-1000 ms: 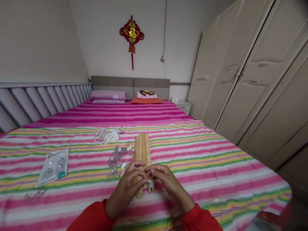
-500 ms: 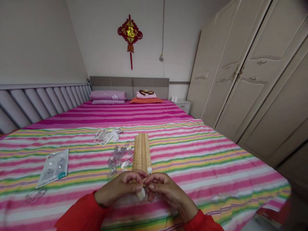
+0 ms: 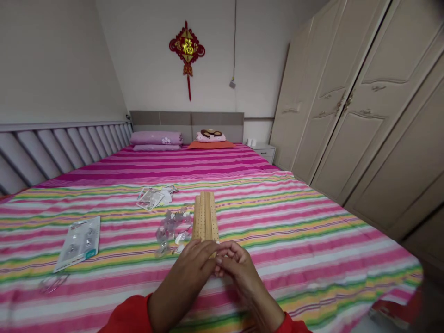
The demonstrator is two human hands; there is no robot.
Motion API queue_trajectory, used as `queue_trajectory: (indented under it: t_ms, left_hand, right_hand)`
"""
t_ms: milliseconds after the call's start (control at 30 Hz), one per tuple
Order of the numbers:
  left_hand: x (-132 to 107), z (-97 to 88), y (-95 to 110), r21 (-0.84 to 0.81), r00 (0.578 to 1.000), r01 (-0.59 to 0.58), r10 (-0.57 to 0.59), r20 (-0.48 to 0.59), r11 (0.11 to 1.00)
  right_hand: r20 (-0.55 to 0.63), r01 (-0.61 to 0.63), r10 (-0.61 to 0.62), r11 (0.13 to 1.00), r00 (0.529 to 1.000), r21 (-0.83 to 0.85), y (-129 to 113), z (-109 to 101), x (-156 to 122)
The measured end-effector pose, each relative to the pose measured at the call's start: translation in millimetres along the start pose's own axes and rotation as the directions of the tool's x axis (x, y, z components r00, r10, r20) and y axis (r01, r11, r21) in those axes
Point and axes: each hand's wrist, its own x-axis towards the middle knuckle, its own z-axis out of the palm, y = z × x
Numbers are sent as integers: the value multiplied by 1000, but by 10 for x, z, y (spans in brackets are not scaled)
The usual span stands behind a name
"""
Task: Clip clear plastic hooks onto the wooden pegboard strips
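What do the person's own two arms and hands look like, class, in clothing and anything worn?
Plain, bright red fabric sleeves, the left and the right, cover the forearms, leaving the wrists bare. The left hand and right hand are ungloved. No watch, bracelet, cable or printed marking shows; some fingers are hidden, so rings can't be ruled out.

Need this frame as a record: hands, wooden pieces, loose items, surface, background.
left hand: left hand, palm down, fingers meeting the other hand's
right hand: right hand, fingers curled; anything held is hidden
wooden pieces: perforated wooden strips, lying lengthwise beyond the hands
loose items: clear plastic bits left of strips; white flat pack farther left
surface: striped cover
background: headboard, wardrobe
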Motion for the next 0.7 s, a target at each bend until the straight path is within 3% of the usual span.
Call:
queue_trajectory:
  t_ms: [133,233,300,400,500,600,700]
  left_hand:
    - [-80,46,-43,32,992,49,-45,-120,998]
    - [-110,92,-45,-165,958,223,-248,-147,961]
    - [-123,153,-31,-381,883,380,-453,-122,843]
    - [-138,276,2,-657,688,569,-723,52,494]
    - [-142,382,40,-756,519,628,-822,233,183]
    - [-130,435,70,-779,451,624,-843,295,61]
    - [-117,453,87,-794,450,606,-843,294,47]
  right_hand:
    - [-96,97,-100,995,990,-39,-21,19,-37]
    - [-170,153,-171,981,971,-118,-7,18,-48]
    - [-211,177,-209,971,955,-159,24,7,-36]
    - [-254,206,-254,958,933,-199,83,-7,-22]
    - [-258,263,-352,909,900,-323,135,3,-49]
    - [-182,337,-476,799,860,-497,182,23,-105]
    - [-79,417,-581,666,810,-619,234,21,-153]
